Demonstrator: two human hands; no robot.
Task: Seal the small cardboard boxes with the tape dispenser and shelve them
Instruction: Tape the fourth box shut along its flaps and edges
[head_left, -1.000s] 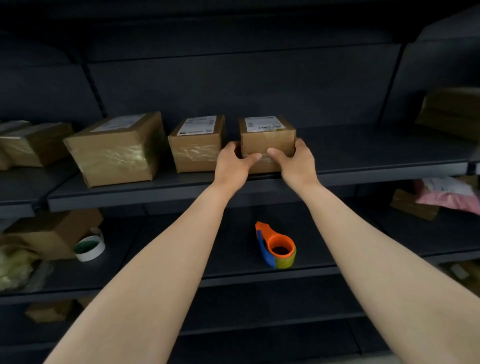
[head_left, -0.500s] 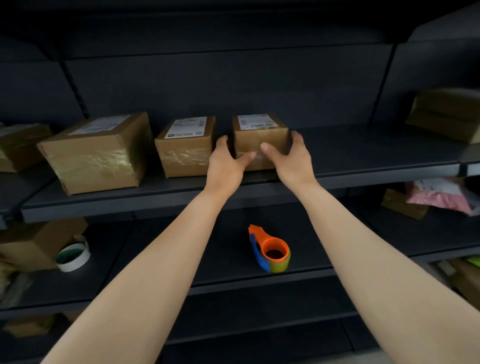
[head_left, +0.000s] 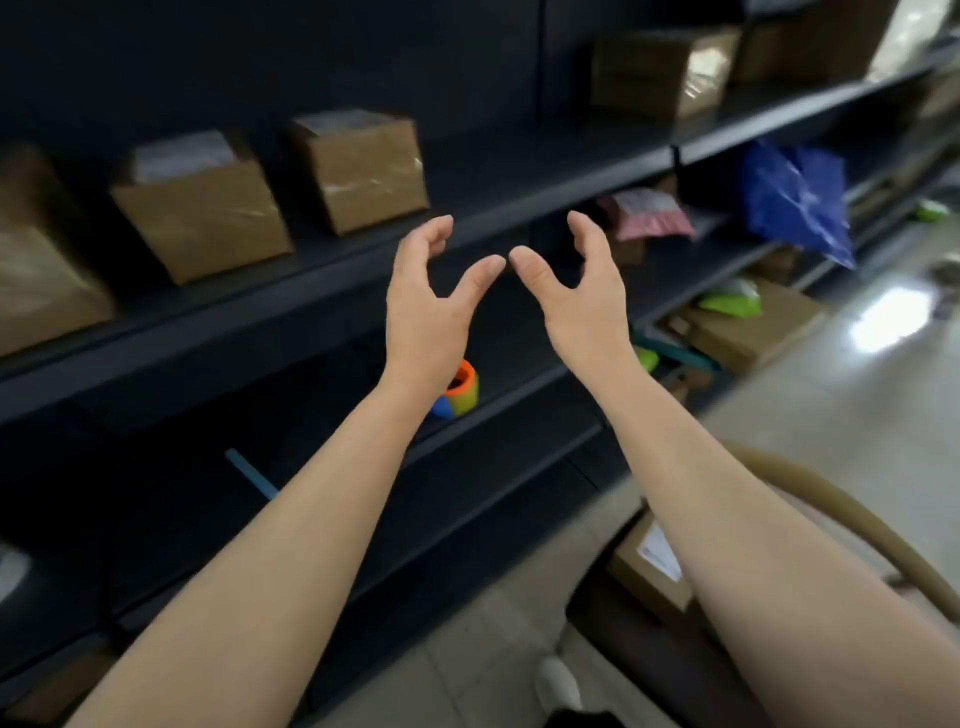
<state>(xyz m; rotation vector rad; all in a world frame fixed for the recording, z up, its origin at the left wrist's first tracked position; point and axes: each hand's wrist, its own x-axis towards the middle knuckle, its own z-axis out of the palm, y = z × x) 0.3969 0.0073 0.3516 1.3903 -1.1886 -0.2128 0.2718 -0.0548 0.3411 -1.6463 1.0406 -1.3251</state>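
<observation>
Head — two hands, one tape dispenser

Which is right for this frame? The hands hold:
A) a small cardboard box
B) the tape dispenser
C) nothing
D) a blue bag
C: the left hand and right hand hang in the air with loosely curled fingers, clear of the small cardboard box and the tape dispenser.

I saw a dim, motion-blurred picture, where the dark shelves took almost no light, the cardboard boxes looked smeared, a white glare lay on the glossy floor at right, and lines bent near the corners.
</observation>
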